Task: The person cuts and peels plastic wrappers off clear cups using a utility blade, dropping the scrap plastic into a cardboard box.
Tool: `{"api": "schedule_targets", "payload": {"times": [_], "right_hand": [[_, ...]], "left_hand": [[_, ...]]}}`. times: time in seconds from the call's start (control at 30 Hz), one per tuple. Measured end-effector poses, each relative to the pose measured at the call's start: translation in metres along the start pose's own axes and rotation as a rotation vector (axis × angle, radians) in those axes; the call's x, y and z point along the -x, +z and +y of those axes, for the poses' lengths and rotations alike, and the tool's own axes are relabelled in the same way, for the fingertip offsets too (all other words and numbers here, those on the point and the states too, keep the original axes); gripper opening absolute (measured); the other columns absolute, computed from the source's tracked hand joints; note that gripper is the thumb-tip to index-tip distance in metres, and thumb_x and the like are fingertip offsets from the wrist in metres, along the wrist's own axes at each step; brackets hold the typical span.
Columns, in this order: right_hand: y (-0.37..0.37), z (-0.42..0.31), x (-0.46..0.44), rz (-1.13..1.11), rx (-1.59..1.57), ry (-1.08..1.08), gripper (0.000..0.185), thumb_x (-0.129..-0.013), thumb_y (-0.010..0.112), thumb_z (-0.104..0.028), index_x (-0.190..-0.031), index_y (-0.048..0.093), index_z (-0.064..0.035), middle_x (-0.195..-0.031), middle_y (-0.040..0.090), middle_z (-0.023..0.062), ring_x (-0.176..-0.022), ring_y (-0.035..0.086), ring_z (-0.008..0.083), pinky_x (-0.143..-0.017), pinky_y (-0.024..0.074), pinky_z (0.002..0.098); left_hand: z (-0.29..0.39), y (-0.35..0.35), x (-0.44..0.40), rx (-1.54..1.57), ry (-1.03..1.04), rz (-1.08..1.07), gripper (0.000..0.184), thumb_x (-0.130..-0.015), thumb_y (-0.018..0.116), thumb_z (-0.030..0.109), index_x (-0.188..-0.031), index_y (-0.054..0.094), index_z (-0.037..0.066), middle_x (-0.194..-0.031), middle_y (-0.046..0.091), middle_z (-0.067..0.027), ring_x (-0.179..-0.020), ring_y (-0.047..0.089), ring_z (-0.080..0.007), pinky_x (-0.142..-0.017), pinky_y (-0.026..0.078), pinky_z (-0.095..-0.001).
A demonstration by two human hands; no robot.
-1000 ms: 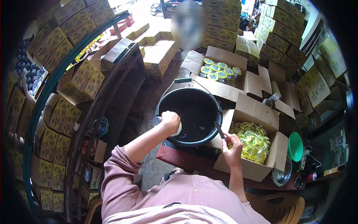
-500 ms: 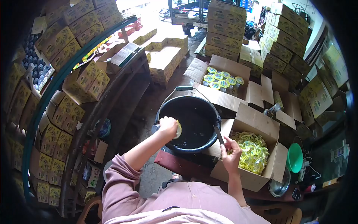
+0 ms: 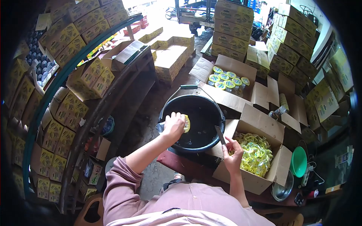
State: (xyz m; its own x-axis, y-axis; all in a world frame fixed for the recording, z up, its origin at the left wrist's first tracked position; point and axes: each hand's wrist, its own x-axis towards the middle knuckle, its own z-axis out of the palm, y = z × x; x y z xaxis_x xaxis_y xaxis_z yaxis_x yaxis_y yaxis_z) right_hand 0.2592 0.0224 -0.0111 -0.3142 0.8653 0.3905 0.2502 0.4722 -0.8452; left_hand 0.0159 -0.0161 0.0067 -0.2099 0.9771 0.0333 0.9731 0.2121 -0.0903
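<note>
The left hand [image 3: 174, 127] has its grip wrapped around a yellow-lidded cup [image 3: 187, 123] at the left side of a black bucket [image 3: 190, 149]; the right hand [image 3: 233, 155] grasps a knife [image 3: 220, 135] near the right rim. Lettering on the far stacked cartons [image 3: 233, 24] is too small to read surely.

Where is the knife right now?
In the head view, the knife is right of centre, held in the right hand, its blade overlapping the right rim of the black bucket.
</note>
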Motion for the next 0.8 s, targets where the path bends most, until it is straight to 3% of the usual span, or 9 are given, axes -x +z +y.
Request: {"api": "schedule_targets", "payload": {"times": [0.07,0.2,0.33,0.43,0.47,0.53,0.63,0.73,0.8], "right_hand": [[0.0,0.001,0.001,0.007,-0.005,-0.003,0.029,-0.071,0.06,0.0,-0.099,0.061,-0.0039,-0.063,0.055,0.0025,-0.057,0.047,0.0096,-0.054,0.0356,0.0243],[-0.003,0.001,0.003,0.019,-0.009,0.001,0.028,-0.071,0.06,0.0,-0.099,0.061,-0.004,-0.062,0.054,0.0025,-0.056,0.047,0.0098,-0.054,0.0353,0.0245],[-0.005,0.005,0.006,0.028,0.009,-0.009,0.028,-0.071,0.06,0.0,-0.098,0.062,-0.004,-0.062,0.054,0.0023,-0.057,0.047,0.0097,-0.054,0.0353,0.0244],[-0.004,0.007,0.008,0.039,0.003,-0.004,0.027,-0.071,0.06,-0.001,-0.098,0.061,-0.004,-0.062,0.054,0.0021,-0.058,0.047,0.0096,-0.054,0.0352,0.0243],[-0.003,0.006,0.008,0.042,-0.006,0.001,0.027,-0.071,0.06,-0.001,-0.098,0.061,-0.004,-0.062,0.054,0.002,-0.058,0.047,0.0095,-0.055,0.0353,0.0242],[-0.004,0.004,0.008,0.043,-0.01,0.006,0.027,-0.072,0.06,-0.001,-0.098,0.061,-0.0039,-0.063,0.054,0.002,-0.058,0.047,0.0095,-0.055,0.0355,0.0241],[-0.005,0.003,0.008,0.043,-0.008,0.011,0.026,-0.072,0.06,-0.001,-0.098,0.061,-0.0037,-0.063,0.054,0.002,-0.058,0.047,0.0095,-0.055,0.0359,0.0239],[-0.003,0.003,0.007,0.04,-0.022,0.018,0.026,-0.072,0.06,-0.001,-0.098,0.061,-0.0034,-0.063,0.054,0.002,-0.059,0.047,0.0094,-0.056,0.0361,0.0238],[-0.003,0.003,0.008,0.032,-0.033,0.029,0.026,-0.072,0.06,-0.001,-0.098,0.061,-0.0034,-0.063,0.054,0.002,-0.059,0.047,0.0094,-0.056,0.0361,0.0238]], "left_hand": [[-0.003,0.001,-0.009,-0.031,-0.143,-0.648,0.051,-0.063,0.074,0.03,-0.1,0.054,0.002,-0.096,0.056,-0.0108,-0.094,0.053,-0.0245,-0.076,0.045,-0.0366],[-0.001,0.003,-0.008,-0.067,-0.148,-0.409,0.052,-0.063,0.074,0.032,-0.101,0.054,0.002,-0.095,0.056,-0.0112,-0.093,0.053,-0.0252,-0.075,0.045,-0.0378],[0.004,0.002,-0.002,0.035,-0.008,0.047,0.044,-0.068,0.069,0.026,-0.102,0.051,0.003,-0.095,0.053,-0.0111,-0.092,0.051,-0.0267,-0.074,0.043,-0.0391],[0.004,0.005,0.004,-0.039,0.027,-0.103,0.043,-0.068,0.069,0.025,-0.101,0.052,0.003,-0.094,0.054,-0.0114,-0.092,0.051,-0.0264,-0.073,0.043,-0.039],[0.004,-0.001,0.002,-0.034,-0.063,-0.556,0.044,-0.066,0.07,0.027,-0.1,0.054,0.003,-0.097,0.055,-0.012,-0.095,0.052,-0.0268,-0.076,0.044,-0.0388],[0.0,0.005,-0.002,-0.018,-0.117,-0.538,0.049,-0.065,0.072,0.03,-0.102,0.055,0.003,-0.099,0.056,-0.0133,-0.097,0.053,-0.0273,-0.078,0.045,-0.0379],[0.004,0.01,0.004,-0.048,-0.057,-0.177,0.051,-0.064,0.073,0.033,-0.102,0.057,0.002,-0.1,0.057,-0.0145,-0.097,0.054,-0.0275,-0.08,0.046,-0.0369],[0.003,0.004,0.002,-0.053,-0.123,-0.513,0.048,-0.065,0.072,0.032,-0.099,0.059,0.001,-0.098,0.057,-0.0142,-0.096,0.054,-0.0265,-0.079,0.046,-0.0359],[0.005,0.006,0.004,-0.067,-0.208,-0.485,0.045,-0.065,0.072,0.031,-0.095,0.06,0.0,-0.098,0.057,-0.0135,-0.097,0.053,-0.0259,-0.078,0.046,-0.0365]]}}
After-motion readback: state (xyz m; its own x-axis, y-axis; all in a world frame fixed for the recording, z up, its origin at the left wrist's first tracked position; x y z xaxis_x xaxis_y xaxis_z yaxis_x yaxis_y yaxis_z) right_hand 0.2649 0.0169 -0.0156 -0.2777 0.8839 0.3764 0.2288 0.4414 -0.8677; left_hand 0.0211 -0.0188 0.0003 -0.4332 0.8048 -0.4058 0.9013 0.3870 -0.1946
